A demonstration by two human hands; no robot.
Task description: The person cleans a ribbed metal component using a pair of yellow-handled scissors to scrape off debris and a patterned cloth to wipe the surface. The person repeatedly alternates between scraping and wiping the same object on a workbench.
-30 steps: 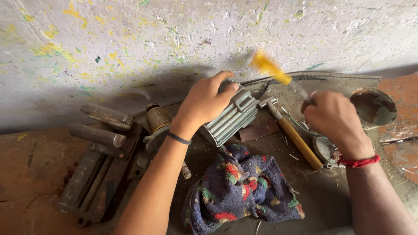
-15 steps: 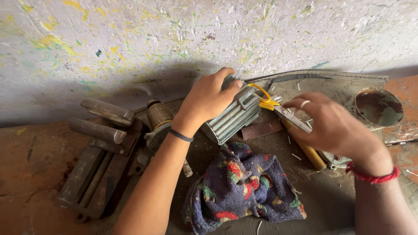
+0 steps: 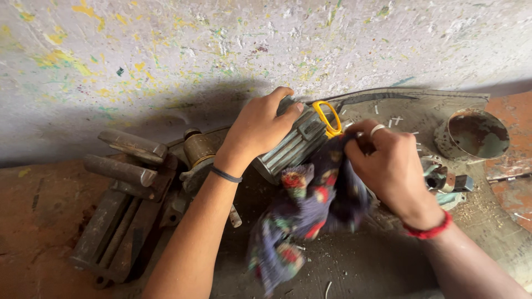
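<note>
Ribbed grey-green metal motor housing [image 3: 291,147] lies against the paint-flecked wall [image 3: 221,50], left hand [image 3: 257,130] clamped over its top. Right hand [image 3: 388,160] is closed on the dark floral rag [image 3: 302,213], beside the yellow loop [image 3: 328,117]. Best to press the housing firmly and wipe along the ribs, clear of the rusty vise [image 3: 122,194].

Dark blue floral cloth [image 3: 310,216], yellow handle [image 3: 327,117]

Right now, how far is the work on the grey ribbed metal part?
Done: the cloth is already lifted off the floor and brought to the ribbed metal part. In hand: the left hand steadies the part, while the right hand presses the bunched cloth against it beside the yellow loop. Left: most of the ribs show no cloth contact; the vise lies untouched.
</note>
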